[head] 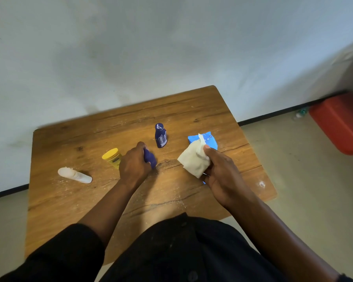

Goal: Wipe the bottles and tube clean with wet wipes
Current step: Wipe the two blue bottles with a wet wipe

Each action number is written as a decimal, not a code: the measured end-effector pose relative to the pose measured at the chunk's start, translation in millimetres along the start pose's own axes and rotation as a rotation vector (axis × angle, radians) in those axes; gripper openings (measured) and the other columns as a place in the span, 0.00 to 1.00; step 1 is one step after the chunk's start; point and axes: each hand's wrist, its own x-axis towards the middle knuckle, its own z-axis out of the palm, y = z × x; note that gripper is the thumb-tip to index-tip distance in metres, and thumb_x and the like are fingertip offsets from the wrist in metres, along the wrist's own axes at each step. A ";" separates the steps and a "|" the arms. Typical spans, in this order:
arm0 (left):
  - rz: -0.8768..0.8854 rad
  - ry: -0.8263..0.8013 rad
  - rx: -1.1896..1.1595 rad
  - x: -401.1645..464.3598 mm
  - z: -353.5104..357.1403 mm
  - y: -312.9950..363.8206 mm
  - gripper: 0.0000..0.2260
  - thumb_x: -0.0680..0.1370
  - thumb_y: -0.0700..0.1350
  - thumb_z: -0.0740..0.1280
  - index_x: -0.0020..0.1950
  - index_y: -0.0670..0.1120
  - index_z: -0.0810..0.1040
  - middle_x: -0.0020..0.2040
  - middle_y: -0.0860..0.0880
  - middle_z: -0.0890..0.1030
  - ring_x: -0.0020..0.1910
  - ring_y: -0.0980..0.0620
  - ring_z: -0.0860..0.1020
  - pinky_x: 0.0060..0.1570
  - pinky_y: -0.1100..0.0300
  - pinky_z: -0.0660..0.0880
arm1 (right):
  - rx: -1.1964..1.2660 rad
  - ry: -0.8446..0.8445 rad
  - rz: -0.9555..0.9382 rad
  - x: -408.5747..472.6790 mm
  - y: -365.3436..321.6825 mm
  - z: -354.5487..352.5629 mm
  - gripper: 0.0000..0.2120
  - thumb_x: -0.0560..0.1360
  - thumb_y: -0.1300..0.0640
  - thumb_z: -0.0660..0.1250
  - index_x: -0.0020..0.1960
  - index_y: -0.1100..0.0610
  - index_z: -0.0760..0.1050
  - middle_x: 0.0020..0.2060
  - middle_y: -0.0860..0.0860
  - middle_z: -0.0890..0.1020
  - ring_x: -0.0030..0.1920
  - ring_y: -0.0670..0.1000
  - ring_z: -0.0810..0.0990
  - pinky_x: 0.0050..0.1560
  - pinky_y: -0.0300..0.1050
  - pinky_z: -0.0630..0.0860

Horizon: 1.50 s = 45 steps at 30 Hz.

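2 dark blue bottles are on the desk [73, 200]: one blue bottle [150, 158] is gripped by the left hand [134, 164], whose fingers curl round it so that only its right side shows, its base at the desk surface near the middle; the other, a navy bottle [160, 135] with a pale label, stands upright by itself a little farther back and to the right. The right hand [220, 176] pinches a folded off-white wet wipe [194, 159] between thumb and fingers, holding it just above the desk to the right of the gripped bottle, apart from it. Behind the wipe lies a blue wet-wipe pack [209, 139], with a white sheet sticking up from its opening; the wipe overlaps the pack's near edge in this view. Just left of the left hand stands a yellow-lidded jar [112, 157], partly hidden by the hand. Farther left, well apart, a white tube [74, 175] lies on its side, cap end pointing right. Pale dust or powder is scattered over the wooden desk top. Both forearms reach from black sleeves [69, 251] at the bottom of the view. Past the desk are a pale wall and, on the floor at right, a red container [340, 123]
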 end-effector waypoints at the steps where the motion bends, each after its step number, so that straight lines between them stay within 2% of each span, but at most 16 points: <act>1: 0.001 -0.007 0.007 0.2 1.6 -0.3 0.16 0.69 0.40 0.74 0.53 0.49 0.74 0.43 0.51 0.80 0.42 0.43 0.79 0.37 0.53 0.75 | 0.010 -0.014 0.014 0.9 -1.0 -0.5 0.18 0.84 0.49 0.65 0.71 0.56 0.76 0.61 0.56 0.86 0.61 0.56 0.85 0.51 0.49 0.84; 8: -0.017 -0.012 0.055 3.7 6.0 0.0 0.19 0.69 0.43 0.75 0.57 0.51 0.75 0.48 0.49 0.82 0.44 0.45 0.79 0.39 0.51 0.79 | 0.099 -0.169 0.080 5.5 -3.0 -3.8 0.23 0.87 0.44 0.55 0.73 0.56 0.74 0.64 0.58 0.84 0.67 0.59 0.82 0.69 0.58 0.77; 12: -0.030 -0.028 0.070 4.5 6.8 0.1 0.24 0.69 0.44 0.77 0.62 0.52 0.74 0.52 0.50 0.82 0.47 0.48 0.79 0.43 0.52 0.80 | 0.147 -0.286 0.094 1.7 -7.3 -2.4 0.29 0.84 0.37 0.54 0.73 0.56 0.74 0.66 0.59 0.83 0.68 0.60 0.81 0.70 0.59 0.74; 14: -0.035 -0.038 0.068 3.8 7.3 -0.6 0.26 0.68 0.45 0.78 0.64 0.52 0.73 0.54 0.49 0.83 0.48 0.48 0.80 0.45 0.53 0.80 | 0.153 -0.324 0.085 -0.6 -9.5 -0.5 0.24 0.83 0.42 0.60 0.72 0.55 0.74 0.65 0.59 0.83 0.67 0.60 0.82 0.70 0.59 0.75; 16: -0.048 -0.057 0.055 2.1 5.8 -0.9 0.30 0.69 0.47 0.79 0.68 0.52 0.72 0.58 0.49 0.82 0.51 0.48 0.80 0.47 0.54 0.79 | 0.103 -0.321 0.054 -0.2 -9.5 1.2 0.17 0.82 0.55 0.64 0.70 0.56 0.75 0.63 0.58 0.85 0.65 0.59 0.83 0.68 0.58 0.78; 18: -0.043 -0.062 0.046 -1.7 -0.8 3.0 0.35 0.68 0.56 0.80 0.71 0.53 0.69 0.61 0.50 0.81 0.55 0.47 0.81 0.49 0.54 0.80 | 0.030 -0.280 0.031 0.7 -8.7 1.7 0.16 0.83 0.66 0.62 0.68 0.56 0.76 0.59 0.56 0.86 0.62 0.57 0.85 0.63 0.54 0.81; 20: -0.030 0.013 0.037 -8.7 -13.2 11.7 0.40 0.67 0.68 0.77 0.73 0.55 0.67 0.65 0.52 0.80 0.59 0.48 0.81 0.51 0.50 0.81 | 0.038 -0.219 0.044 2.1 -7.5 0.0 0.15 0.83 0.70 0.59 0.64 0.57 0.76 0.57 0.55 0.86 0.59 0.56 0.85 0.55 0.50 0.84; 22: 0.007 0.156 0.007 -13.1 -27.1 24.3 0.38 0.69 0.71 0.73 0.73 0.56 0.68 0.66 0.55 0.80 0.62 0.51 0.80 0.54 0.49 0.80 | 0.071 -0.162 0.068 3.6 -7.7 -4.7 0.14 0.83 0.71 0.58 0.61 0.57 0.76 0.58 0.57 0.85 0.58 0.57 0.85 0.50 0.48 0.86; 25: 0.070 0.270 -0.085 2.1 -38.4 39.2 0.30 0.73 0.62 0.75 0.71 0.52 0.73 0.66 0.54 0.80 0.64 0.50 0.79 0.61 0.49 0.78 | 0.057 -0.118 0.058 7.1 -4.4 -12.1 0.14 0.83 0.72 0.58 0.59 0.58 0.78 0.55 0.55 0.85 0.56 0.55 0.85 0.47 0.46 0.87; 28: 0.037 0.165 -0.049 35.8 -35.1 47.4 0.29 0.74 0.56 0.75 0.72 0.49 0.74 0.68 0.50 0.79 0.67 0.47 0.78 0.65 0.51 0.75 | -0.164 -0.065 0.000 8.7 -0.5 -15.0 0.14 0.83 0.69 0.61 0.62 0.57 0.78 0.55 0.52 0.84 0.54 0.53 0.86 0.43 0.44 0.86; 31: 0.022 0.065 0.015 61.4 -24.0 54.1 0.31 0.72 0.53 0.76 0.73 0.49 0.73 0.69 0.48 0.79 0.68 0.45 0.77 0.63 0.52 0.74 | -0.381 -0.076 -0.066 8.9 1.6 -17.5 0.14 0.85 0.65 0.62 0.62 0.48 0.75 0.48 0.51 0.84 0.43 0.54 0.89 0.38 0.44 0.86; 34: -0.001 0.007 0.036 75.8 -14.2 56.3 0.32 0.71 0.50 0.78 0.74 0.50 0.74 0.68 0.48 0.80 0.68 0.44 0.78 0.61 0.51 0.76 | -0.447 -0.048 -0.128 9.9 2.8 -19.8 0.14 0.84 0.66 0.62 0.60 0.50 0.79 0.46 0.56 0.86 0.38 0.56 0.89 0.38 0.48 0.87; 37: -0.018 -0.013 0.091 86.1 -5.8 55.3 0.25 0.70 0.48 0.77 0.67 0.50 0.79 0.62 0.48 0.83 0.62 0.44 0.80 0.54 0.53 0.77 | -0.490 -0.077 -0.186 10.7 2.7 -23.6 0.16 0.83 0.69 0.63 0.53 0.53 0.85 0.46 0.51 0.87 0.41 0.50 0.89 0.39 0.44 0.86; 40: -0.001 -0.022 0.108 94.4 0.3 50.8 0.15 0.69 0.50 0.77 0.55 0.50 0.81 0.52 0.50 0.83 0.52 0.45 0.81 0.43 0.56 0.74 | -0.482 -0.088 -0.218 13.9 2.5 -27.0 0.14 0.84 0.65 0.62 0.56 0.58 0.86 0.50 0.51 0.87 0.49 0.51 0.88 0.43 0.40 0.84; 43: 0.016 -0.030 0.109 101.0 1.6 46.3 0.10 0.71 0.50 0.75 0.50 0.51 0.82 0.47 0.51 0.83 0.48 0.46 0.81 0.41 0.58 0.71 | -0.444 -0.108 -0.218 15.7 2.0 -25.6 0.14 0.86 0.57 0.61 0.56 0.61 0.85 0.52 0.58 0.86 0.54 0.58 0.86 0.50 0.49 0.86; 45: 0.027 -0.030 0.081 101.9 -0.7 45.0 0.08 0.71 0.51 0.75 0.48 0.51 0.84 0.45 0.52 0.84 0.48 0.46 0.82 0.42 0.57 0.73 | -0.430 -0.107 -0.216 14.8 -1.1 -21.3 0.15 0.85 0.49 0.62 0.52 0.55 0.85 0.52 0.58 0.86 0.54 0.57 0.86 0.51 0.51 0.85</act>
